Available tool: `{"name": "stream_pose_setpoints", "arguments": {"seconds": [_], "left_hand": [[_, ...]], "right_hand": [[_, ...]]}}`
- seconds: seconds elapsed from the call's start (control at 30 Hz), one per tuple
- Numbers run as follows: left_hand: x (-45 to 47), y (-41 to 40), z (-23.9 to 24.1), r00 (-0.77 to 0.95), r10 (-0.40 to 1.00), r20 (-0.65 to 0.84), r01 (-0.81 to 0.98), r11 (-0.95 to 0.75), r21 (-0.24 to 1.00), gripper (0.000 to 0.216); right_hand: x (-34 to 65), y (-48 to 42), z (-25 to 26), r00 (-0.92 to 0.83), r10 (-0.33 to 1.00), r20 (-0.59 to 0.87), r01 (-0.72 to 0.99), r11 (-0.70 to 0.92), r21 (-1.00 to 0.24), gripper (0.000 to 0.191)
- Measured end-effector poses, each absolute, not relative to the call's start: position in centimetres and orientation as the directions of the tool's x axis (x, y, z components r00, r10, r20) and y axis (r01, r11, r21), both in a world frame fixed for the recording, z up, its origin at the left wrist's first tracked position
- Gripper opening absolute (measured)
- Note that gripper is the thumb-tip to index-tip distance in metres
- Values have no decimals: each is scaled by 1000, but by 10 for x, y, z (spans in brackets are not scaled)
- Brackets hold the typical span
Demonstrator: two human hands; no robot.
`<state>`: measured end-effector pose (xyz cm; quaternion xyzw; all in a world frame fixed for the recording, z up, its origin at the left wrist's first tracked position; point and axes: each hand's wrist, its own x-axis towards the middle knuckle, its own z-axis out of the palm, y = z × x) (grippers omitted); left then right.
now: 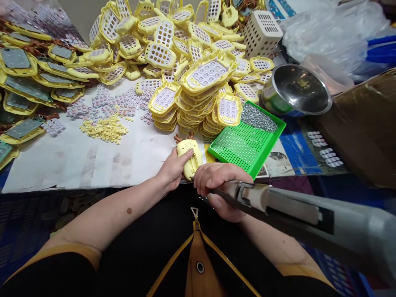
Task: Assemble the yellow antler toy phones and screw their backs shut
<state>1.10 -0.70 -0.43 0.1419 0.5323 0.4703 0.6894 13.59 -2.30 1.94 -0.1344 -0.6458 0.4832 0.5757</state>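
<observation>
My left hand (173, 169) is closed on a yellow toy-phone shell (189, 159) with small brown antlers, pressed against the near edge of the white-covered table (77, 161). My right hand (218, 187) is wrapped round a grey electric screwdriver (297, 214), whose front end sits at the shell's near side; the bit is hidden behind my fingers. Just right of the shell lies a green tray (247, 144) of screws, with a loose heap at its far end.
Stacked yellow keypad shells (198, 95) fill the table's back. Shells with circuit boards (27, 82) lie at left, small yellow rings (105, 130) and button pads between. A steel bowl (297, 88), white basket (261, 33), plastic bags and a cardboard box (365, 123) stand at right.
</observation>
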Motion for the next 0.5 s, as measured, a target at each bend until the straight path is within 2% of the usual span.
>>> {"name": "stream_pose_setpoints", "arguments": {"seconds": [0.2,0.37,0.5], "left_hand": [[11,-7,-4,-9,794,-608,-494,526,693,33],[10,-8,-2,1,786,-618,-485,541,687,33],[10,-7,-2,6,783,-622,-481,548,685,36]], "right_hand": [[135,-20,21,-376,756,536,-355,416,-837,20],[136,-15,25,-370,750,548,-498,338,-799,13],[135,-16,23,-353,755,552,-527,327,-785,9]]}}
